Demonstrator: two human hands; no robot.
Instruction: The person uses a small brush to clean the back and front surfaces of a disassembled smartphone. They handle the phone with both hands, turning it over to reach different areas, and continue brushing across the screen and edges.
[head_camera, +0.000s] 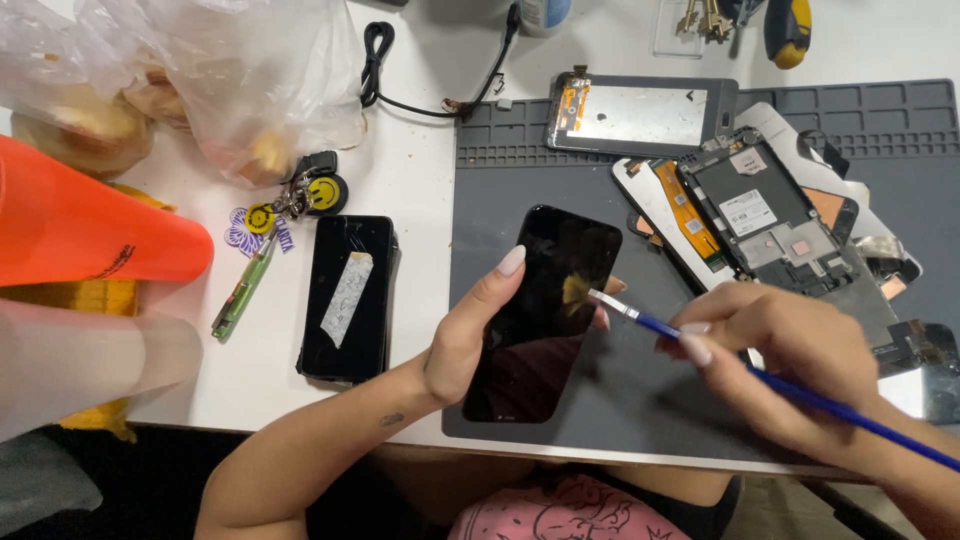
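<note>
Left hand (470, 335): wrapped round the left long edge of the black phone (545, 310); thumb up along that edge, other fingers mostly hidden beneath, tips peeking out at the right edge. Closed firmly on it.
Right hand (785, 350): fingers pinched shut on the blue brush (800, 390), pen-fashion, well back from the tip.
Phone position: held just over the grey mat (640, 400), near the front edge of the bench (410, 180); whether its lower end touches the mat I cannot tell.
Phone long axis: runs from near-left to far-right, slightly tilted; glass faces up.
Brush axis: handle comes in from the lower right, metal ferrule and bristles (600, 297) pointing up-left.
Key relation: bristle tip touches, or sits just beside, the phone's right edge, about mid-length; a pale reflection on the glass lies next to it. Brush lies roughly crosswise to the phone.
Nearer hand: left is already on the phone; right reaches it only through the brush.
Nearby: second dark phone with tape strip (348, 297) lies flat on the bench left of the mat; stripped phone frames and screens (760, 215) piled on the mat's far right.
</note>
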